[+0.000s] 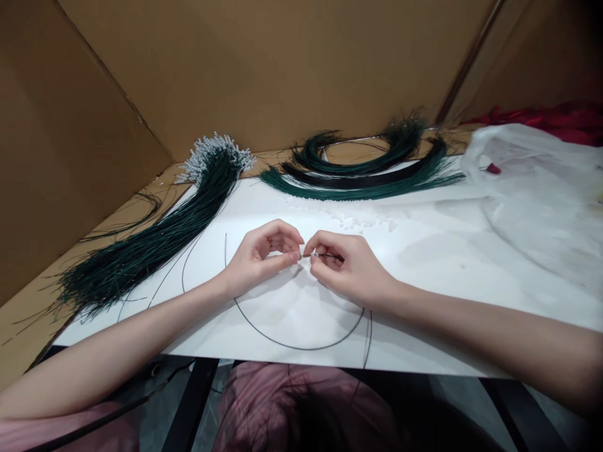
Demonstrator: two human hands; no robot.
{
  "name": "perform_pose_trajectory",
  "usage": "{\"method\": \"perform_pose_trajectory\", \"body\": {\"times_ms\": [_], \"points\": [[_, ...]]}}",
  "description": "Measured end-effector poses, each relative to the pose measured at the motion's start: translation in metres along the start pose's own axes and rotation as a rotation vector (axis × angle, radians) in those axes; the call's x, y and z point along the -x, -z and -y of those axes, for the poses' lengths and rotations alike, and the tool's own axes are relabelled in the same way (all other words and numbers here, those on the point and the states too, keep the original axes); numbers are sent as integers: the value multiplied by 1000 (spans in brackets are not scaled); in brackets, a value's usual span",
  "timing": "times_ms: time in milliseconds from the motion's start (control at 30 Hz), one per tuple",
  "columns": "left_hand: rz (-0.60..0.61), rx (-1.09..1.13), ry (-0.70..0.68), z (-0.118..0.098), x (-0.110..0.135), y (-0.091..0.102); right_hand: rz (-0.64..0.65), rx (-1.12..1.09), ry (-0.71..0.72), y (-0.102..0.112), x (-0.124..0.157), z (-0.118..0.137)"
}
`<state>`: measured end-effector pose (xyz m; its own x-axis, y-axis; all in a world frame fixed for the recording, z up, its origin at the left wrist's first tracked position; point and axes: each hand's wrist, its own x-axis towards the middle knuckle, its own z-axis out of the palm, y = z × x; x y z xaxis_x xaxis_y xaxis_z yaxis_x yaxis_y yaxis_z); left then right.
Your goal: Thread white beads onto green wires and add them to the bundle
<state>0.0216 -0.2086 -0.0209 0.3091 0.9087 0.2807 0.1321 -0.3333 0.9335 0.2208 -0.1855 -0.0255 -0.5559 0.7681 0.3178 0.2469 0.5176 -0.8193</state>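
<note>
A thin dark wire (292, 342) is pinched at its end between the thumb and forefinger of the left hand (261, 254) and those of the right hand (346, 267), the fingertips of both meeting over the white sheet (424, 263). Both hands are closed down to a fine pinch, with the remaining fingers curled in; a small pale bead (301, 253) appears to be held at the point where they meet, though it is too small to be told for certain. From the pinch the wire is looped in a wide arc below and between the wrists, reaching the near edge of the sheet.

Beyond the left hand a long bundle of dark green wires with white bead tips (155, 238) is laid diagonally, its beaded ends fanned out far from the hand. Straight beyond both hands curved bundles of bare green wires (362, 176) are spread, and loose white beads (358, 221) are scattered between them and the right hand. Beyond the right forearm a crumpled clear plastic bag (532, 188) is seen. The work area is closed in by cardboard walls (264, 63)
</note>
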Motion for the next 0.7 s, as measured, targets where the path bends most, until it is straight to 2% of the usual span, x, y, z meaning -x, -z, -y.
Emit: {"method": "perform_pose_trajectory", "body": {"times_ms": [167, 300, 400, 567, 700], "points": [[-9, 14, 7, 1, 0, 2, 10, -13, 10, 0, 0, 2], [-66, -88, 6, 2, -8, 10, 25, -2, 22, 1, -1, 0], [-80, -264, -1, 2, -24, 21, 32, 14, 23, 1, -1, -1], [-42, -732, -66, 12, -63, 44, 47, 14, 9, 2, -1, -1], [-84, -870, -58, 30, -86, 56, 62, 10, -6, 2, -1, -1]]}}
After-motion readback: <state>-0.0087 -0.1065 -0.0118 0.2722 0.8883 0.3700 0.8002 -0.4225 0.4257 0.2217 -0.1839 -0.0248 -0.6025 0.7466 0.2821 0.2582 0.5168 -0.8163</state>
